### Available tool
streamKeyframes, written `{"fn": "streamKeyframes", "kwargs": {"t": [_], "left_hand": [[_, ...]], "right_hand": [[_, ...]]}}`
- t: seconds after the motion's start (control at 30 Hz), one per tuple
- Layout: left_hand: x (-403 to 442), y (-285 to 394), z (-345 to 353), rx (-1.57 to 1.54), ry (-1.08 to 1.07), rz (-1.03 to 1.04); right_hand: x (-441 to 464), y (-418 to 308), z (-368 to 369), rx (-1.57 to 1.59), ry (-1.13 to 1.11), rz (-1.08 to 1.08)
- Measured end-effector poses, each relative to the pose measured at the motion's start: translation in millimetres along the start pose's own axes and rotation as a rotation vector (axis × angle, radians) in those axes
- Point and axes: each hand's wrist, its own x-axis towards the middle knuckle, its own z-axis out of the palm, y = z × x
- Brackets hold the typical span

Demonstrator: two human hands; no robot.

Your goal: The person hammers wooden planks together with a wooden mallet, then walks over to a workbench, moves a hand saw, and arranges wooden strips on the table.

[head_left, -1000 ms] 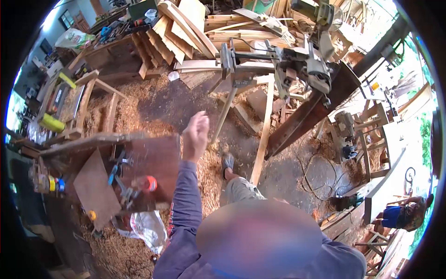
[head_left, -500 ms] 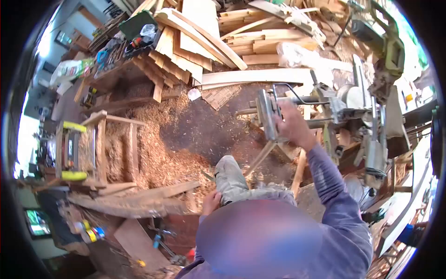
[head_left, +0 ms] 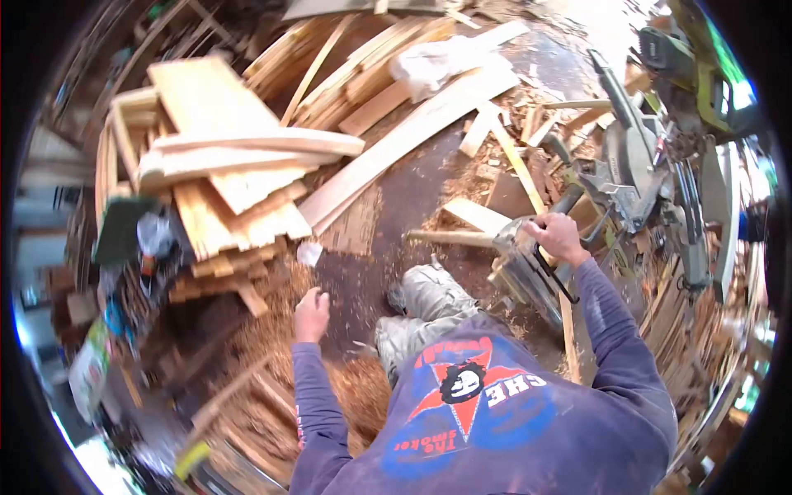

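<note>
My right hand (head_left: 558, 238) reaches out to the right, its fingers curled over the upper end of a grey metal vise-like fixture (head_left: 532, 276). A dark bent handle bar (head_left: 554, 275) sticks out beside that hand. The fixture is blurred, so its exact kind is hard to make out. On the left, my left hand (head_left: 311, 313) hangs in the air above the shavings with its fingers curled in, and nothing shows in it. A pale offcut (head_left: 309, 253) lies on the floor just beyond it.
Stacked boards (head_left: 239, 165) rise at the upper left, and long planks (head_left: 404, 153) lie across the floor ahead. A miter saw (head_left: 631, 165) stands at the right. Wood shavings (head_left: 363, 396) cover the floor near my legs. A low wooden frame (head_left: 235, 412) is at the lower left.
My view has turned, swinging the board stacks lower and leftward. My left hand has risen from beside my leg out over the floor. My right hand is still at the metal fixture.
</note>
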Motion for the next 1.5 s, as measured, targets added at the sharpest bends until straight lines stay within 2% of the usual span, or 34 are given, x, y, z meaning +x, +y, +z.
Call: {"fn": "streamKeyframes", "kwargs": {"t": [0.03, 0.1, 0.13, 0.2, 0.23, 0.27, 0.33, 0.4, 0.47, 0.5, 0.53, 0.6, 0.63, 0.67, 0.7, 0.73, 0.77, 0.8, 0.83, 0.9, 0.97, 1.03, 1.1, 1.13, 1.17, 1.23, 1.3, 1.33, 1.37, 1.4, 1.47, 1.5], "left_hand": [[34.0, -2.5, -12.2, 0.000, -0.020, 0.044], [94.8, -3.6, -30.4, 0.358, -0.112, 0.079], [120.7, 12.2, -35.6, 0.368, -0.126, 0.099], [165.2, 53.6, -30.3, 0.142, -0.141, 0.096], [183.3, 75.1, -23.9, 0.077, -0.195, 0.077], [204.1, 98.4, -13.7, 0.010, -0.245, 0.060], [245.6, 122.0, 13.2, -0.144, -0.397, 0.187], [288.2, 162.9, 25.5, -0.190, -0.583, 0.084], [349.8, 161.3, 56.3, -0.074, -0.601, 0.227], [384.9, 150.8, 75.1, -0.090, -0.654, 0.191], [420.5, 178.1, 75.2, -0.069, -0.684, 0.216], [483.4, 221.3, 64.9, 0.249, -0.855, 0.235], [522.7, 249.9, 59.6, 0.370, -0.881, 0.405], [561.3, 262.7, 66.2, 0.447, -0.825, 0.443], [596.7, 289.0, 67.0, 0.400, -0.777, 0.474], [641.2, 308.0, 75.6, 0.479, -0.780, 0.577], [656.7, 369.6, 57.1, 0.588, -0.665, 0.633], [697.6, 383.0, 73.2, 0.543, -0.615, 0.699], [720.0, 420.1, 77.6, 0.472, -0.612, 0.670], [754.7, 485.0, 97.6, 0.280, -0.501, 0.761], [777.0, 546.3, 132.6, 0.107, -0.525, 0.759], [790.5, 600.9, 166.2, 0.046, -0.642, 0.757], [820.0, 639.0, 202.0, 0.047, -0.919, 0.792], [836.3, 663.2, 209.6, 0.059, -1.074, 0.809], [859.6, 692.3, 208.1, 0.050, -1.075, 0.818], [926.2, 761.5, 195.9, 0.246, -1.330, 0.864], [1026.9, 802.1, 213.4, 0.310, -1.178, 0.804], [1073.4, 825.9, 223.7, 0.452, -0.911, 0.914], [1088.8, 885.7, 207.0, 0.709, -0.678, 0.941], [1125.0, 906.8, 217.0, 0.678, -0.485, 1.051], [1164.4, 972.0, 233.2, 0.409, -0.481, 0.951], [1175.7, 987.7, 252.6, 0.424, -0.508, 0.959]], "right_hand": [[4.6, -5.0, -8.0, 0.056, -0.079, 0.085], [16.1, -12.1, -14.7, 0.157, -0.110, 0.246], [20.1, -16.0, -14.9, 0.221, -0.121, 0.332], [24.4, -19.7, -8.4, 0.165, -0.061, 0.381], [27.7, -24.1, -12.6, 0.114, -0.106, 0.428], [29.4, -34.6, -18.6, 0.146, -0.045, 0.413], [36.9, -31.7, -13.2, 0.104, -0.047, 0.453], [43.9, -33.3, -19.0, 0.134, -0.053, 0.505], [43.7, -23.0, -8.8, 0.179, -0.017, 0.533], [48.8, -27.1, -15.4, 0.192, -0.063, 0.600], [58.4, -24.2, -19.2, 0.209, -0.054, 0.640], [59.4, -32.5, -26.5, 0.281, -0.097, 0.746], [62.4, -34.1, -29.4, 0.362, -0.059, 0.774], [64.8, -34.2, -29.5, 0.266, -0.089, 0.767], [71.2, -36.4, -35.3, 0.209, -0.113, 0.800], [76.7, -39.6, -38.7, 0.157, -0.138, 0.829], [77.6, -37.9, -34.0, 0.143, -0.156, 0.845], [76.8, -34.0, -29.5, 0.133, -0.175, 0.860], [77.6, -31.7, -30.3, 0.132, -0.208, 0.864], [83.5, -29.1, -36.0, 0.133, -0.253, 0.885], [89.5, -28.0, -33.9, 0.114, -0.338, 0.922], [83.9, -20.8, -11.3, 0.042, -0.408, 0.940], [106.6, -22.9, -18.4, 0.013, -0.548, 1.075], [106.7, -26.2, 0.2, -0.110, -0.566, 1.127], [126.9, -25.5, -2.2, -0.101, -0.600, 1.187], [197.1, -16.2, -16.5, -0.003, -0.605, 1.295], [288.3, 2.2, -42.4, 0.126, -0.557, 1.358], [334.0, 14.7, -56.7, 0.192, -0.515, 1.366], [381.6, 30.7, -70.4, 0.255, -0.445, 1.355], [436.4, 50.2, -87.7, 0.323, -0.358, 1.337], [542.4, 93.7, -139.1, 0.437, -0.154, 1.296], [592.4, 119.2, -169.9, 0.494, -0.053, 1.278]]}}
